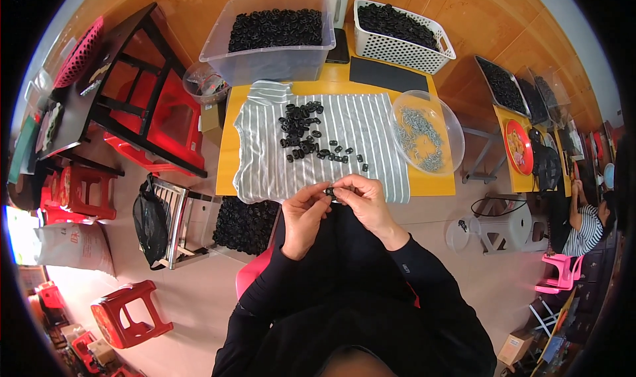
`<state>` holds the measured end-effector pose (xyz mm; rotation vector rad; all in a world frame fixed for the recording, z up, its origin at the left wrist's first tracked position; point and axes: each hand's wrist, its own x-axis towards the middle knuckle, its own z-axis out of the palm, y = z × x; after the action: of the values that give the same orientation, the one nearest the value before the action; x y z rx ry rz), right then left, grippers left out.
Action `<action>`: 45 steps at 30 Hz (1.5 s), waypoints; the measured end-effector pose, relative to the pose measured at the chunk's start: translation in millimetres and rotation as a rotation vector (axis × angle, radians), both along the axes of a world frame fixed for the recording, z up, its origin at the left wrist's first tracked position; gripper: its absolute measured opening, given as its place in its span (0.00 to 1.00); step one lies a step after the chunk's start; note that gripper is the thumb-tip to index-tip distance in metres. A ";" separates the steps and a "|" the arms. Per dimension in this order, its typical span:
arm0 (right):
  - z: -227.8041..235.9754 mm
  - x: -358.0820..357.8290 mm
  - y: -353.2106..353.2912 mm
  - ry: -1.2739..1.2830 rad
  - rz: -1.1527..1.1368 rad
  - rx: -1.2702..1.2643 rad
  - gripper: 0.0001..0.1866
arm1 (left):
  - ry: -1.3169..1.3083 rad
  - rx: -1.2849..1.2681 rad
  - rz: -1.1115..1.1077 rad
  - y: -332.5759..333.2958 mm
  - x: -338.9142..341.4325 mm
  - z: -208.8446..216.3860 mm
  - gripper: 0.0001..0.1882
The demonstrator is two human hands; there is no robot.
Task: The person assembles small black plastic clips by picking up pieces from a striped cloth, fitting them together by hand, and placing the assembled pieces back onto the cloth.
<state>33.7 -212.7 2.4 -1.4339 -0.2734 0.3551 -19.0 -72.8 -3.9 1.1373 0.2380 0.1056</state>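
Both hands meet at the near edge of the table, fingertips pinched together on one small black plastic part [329,192]. My left hand [305,215] grips it from the left, and my right hand [363,201] from the right; the fingers cover much of it. Just beyond them, a pile of similar black parts [301,129] lies on a grey-and-white striped cloth [371,125], with several strung out toward the right. A round clear tub [454,139] of small silvery metal pieces rests at the cloth's right edge.
At the back stand a clear bin [265,66] and a white perforated basket [404,57], both full of black parts. A phone [338,46] and a dark mat [388,74] lie between them. More black parts [245,225] fill a container below left. Another person [586,228] sits far right.
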 end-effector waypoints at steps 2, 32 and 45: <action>-1.9 -1.8 0.7 0.006 -0.028 0.036 0.03 | -0.006 0.000 -0.003 -0.2 -0.4 -1.8 0.13; -1.1 -22.1 -8.9 -0.460 -0.073 -0.069 0.09 | -0.111 0.004 -0.002 -15.6 -12.1 0.1 0.10; 13.6 -8.8 -10.3 -0.004 -0.012 0.062 0.06 | -0.119 0.006 -0.037 -11.9 -6.4 -2.0 0.13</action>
<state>24.8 -222.9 16.0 -1.3751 -0.2768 0.3316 -25.3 -84.7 -5.9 1.1366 0.1110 0.1406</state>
